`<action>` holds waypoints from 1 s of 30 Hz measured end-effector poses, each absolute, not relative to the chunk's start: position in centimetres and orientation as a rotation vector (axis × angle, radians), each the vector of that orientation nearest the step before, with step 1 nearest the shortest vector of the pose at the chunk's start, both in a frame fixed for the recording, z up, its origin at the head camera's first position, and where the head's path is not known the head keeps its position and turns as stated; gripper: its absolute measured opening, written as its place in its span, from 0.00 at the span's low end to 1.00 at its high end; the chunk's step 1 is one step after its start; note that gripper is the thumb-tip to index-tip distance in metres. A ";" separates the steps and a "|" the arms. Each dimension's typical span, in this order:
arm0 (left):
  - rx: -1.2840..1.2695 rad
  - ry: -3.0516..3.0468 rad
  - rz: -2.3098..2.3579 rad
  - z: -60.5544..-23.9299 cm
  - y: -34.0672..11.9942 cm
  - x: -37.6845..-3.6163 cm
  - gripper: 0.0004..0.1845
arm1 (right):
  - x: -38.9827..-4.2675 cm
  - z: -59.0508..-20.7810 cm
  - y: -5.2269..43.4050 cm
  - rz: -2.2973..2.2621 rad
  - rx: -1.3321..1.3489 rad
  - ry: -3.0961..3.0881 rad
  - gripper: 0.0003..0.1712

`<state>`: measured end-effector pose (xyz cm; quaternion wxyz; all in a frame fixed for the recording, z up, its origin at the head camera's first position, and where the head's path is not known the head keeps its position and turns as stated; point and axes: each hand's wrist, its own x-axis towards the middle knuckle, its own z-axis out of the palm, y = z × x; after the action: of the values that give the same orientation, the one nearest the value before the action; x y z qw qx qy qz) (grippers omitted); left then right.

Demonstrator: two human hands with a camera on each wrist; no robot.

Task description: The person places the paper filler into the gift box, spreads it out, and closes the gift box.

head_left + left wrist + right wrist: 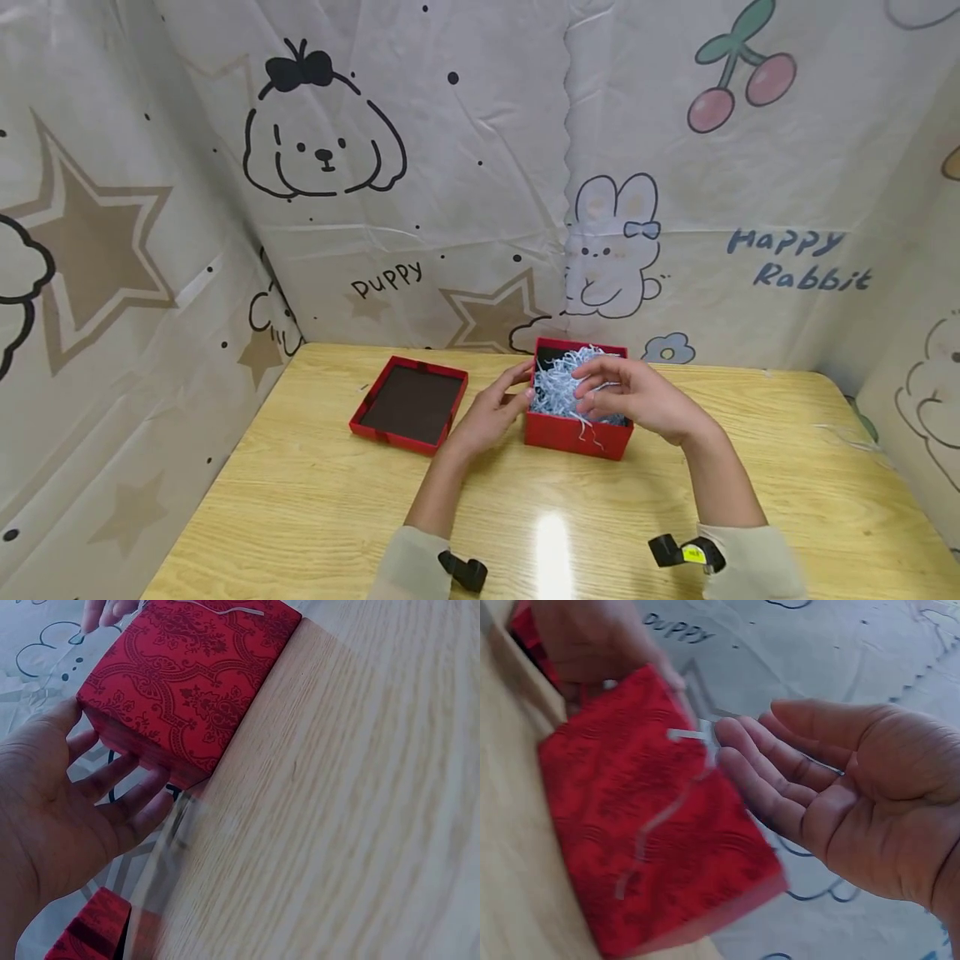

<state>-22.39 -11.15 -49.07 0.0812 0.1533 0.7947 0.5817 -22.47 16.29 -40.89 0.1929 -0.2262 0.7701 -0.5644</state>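
Observation:
A red patterned gift box (576, 435) stands uncovered on the table, filled with pale blue shredded paper (558, 387). Strands of the paper hang over its front wall. My left hand (491, 408) rests against the box's left side, its fingers (112, 776) spread along that wall and the thumb near the top edge. Over the right part of the box hovers my right hand (637, 396), fingers loosely bent above the paper. In the right wrist view its palm (885, 795) faces up toward the camera and nothing shows between the fingers.
Left of the box lies its red lid (412, 404), inside facing up with a dark lining. The wooden table (315, 500) ends at a printed cloth backdrop (480, 167) behind and at the left. Black straps (462, 571) circle both sleeves.

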 end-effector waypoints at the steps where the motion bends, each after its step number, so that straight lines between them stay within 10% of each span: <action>1: 0.449 2.374 1.735 -49.0 -11.2 -22.4 0.29 | -22.6 -41.2 15.9 -1.569 -0.653 2.145 0.23; 30: 0.524 2.377 1.746 -49.3 -11.5 -22.5 0.29 | -25.5 -42.9 12.6 -1.622 -0.427 2.201 0.21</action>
<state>-22.48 -11.49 -49.26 0.0730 0.1746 0.7913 0.5815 -25.54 12.57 -42.90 0.1861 -0.1518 0.7815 -0.5758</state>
